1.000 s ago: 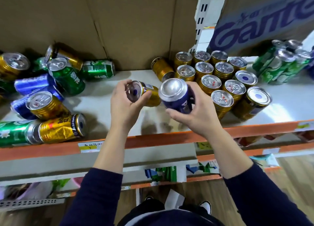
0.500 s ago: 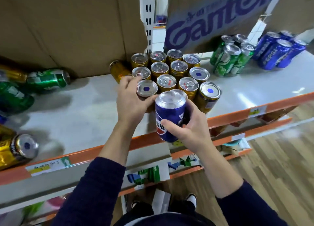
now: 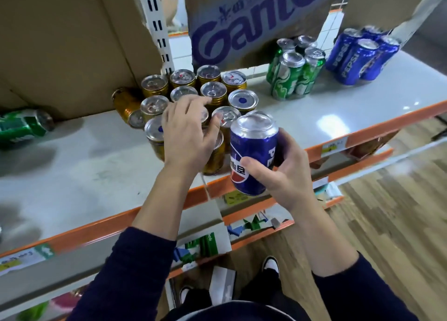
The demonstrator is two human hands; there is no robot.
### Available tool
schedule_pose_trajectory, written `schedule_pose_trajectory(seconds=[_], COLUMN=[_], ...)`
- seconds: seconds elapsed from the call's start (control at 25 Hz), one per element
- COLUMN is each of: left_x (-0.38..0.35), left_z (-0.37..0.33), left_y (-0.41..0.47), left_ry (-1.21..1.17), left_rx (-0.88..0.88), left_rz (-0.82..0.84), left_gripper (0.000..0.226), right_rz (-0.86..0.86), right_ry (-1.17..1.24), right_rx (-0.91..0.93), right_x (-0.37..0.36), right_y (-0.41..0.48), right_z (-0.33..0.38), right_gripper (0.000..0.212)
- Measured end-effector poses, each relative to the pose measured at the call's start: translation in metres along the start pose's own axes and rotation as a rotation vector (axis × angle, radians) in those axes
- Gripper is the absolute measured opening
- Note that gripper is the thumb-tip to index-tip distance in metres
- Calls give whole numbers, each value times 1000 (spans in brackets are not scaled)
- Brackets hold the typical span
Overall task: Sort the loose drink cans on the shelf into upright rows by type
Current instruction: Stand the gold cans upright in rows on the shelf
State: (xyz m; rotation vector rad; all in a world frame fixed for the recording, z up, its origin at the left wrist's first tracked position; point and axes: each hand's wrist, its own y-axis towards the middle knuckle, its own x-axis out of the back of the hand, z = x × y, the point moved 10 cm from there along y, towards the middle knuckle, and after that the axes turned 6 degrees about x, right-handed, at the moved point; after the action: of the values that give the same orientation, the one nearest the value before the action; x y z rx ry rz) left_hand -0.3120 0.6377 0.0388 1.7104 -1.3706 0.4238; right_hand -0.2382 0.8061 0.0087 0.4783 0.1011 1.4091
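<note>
Holding a blue Pepsi drink can (image 3: 251, 151) upright in my right hand (image 3: 287, 175), I have the thumb across its front and the fingers curled round its far side. The can is in the air, in front of the orange front edge of the shelf. My left hand (image 3: 187, 133) is apart from the right one, with its fingers spread and loose over the tops of the front gold cans; I cannot tell if it presses on them. These gold drink cans with silver lids (image 3: 214, 90) stand upright in close rows on the white shelf board (image 3: 96, 175). One more gold can (image 3: 124, 104) lies on its side just beside the rows, at their left, near the brown cardboard wall (image 3: 72, 42). Further right, a group of green cans (image 3: 292, 74) stands upright, and near it stands a group of blue Pepsi cans (image 3: 358, 57). Far to the left, one green can (image 3: 21, 126) lies on its side, well apart from the others.
</note>
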Motion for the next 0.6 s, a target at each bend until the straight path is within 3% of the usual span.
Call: schedule_pose_trajectory(seconds=[0.2,0.4,0.6], left_x=[-47,-112,-190], left_z=[-66,-146,-172], left_y=[12,23,27], left_ry=[37,50,38], left_rx=[-50,-105,-38], left_rz=[70,118,210], left_gripper=[36,36,38], right_rz=[-23,-80,-126], right_ry=[-32,-112,-208], right_rx=[15,-31,-88], right_x=[83,182,264], right_y=[38,85,125], right_z=[-25,-72,-123], right_gripper=[44,45,60])
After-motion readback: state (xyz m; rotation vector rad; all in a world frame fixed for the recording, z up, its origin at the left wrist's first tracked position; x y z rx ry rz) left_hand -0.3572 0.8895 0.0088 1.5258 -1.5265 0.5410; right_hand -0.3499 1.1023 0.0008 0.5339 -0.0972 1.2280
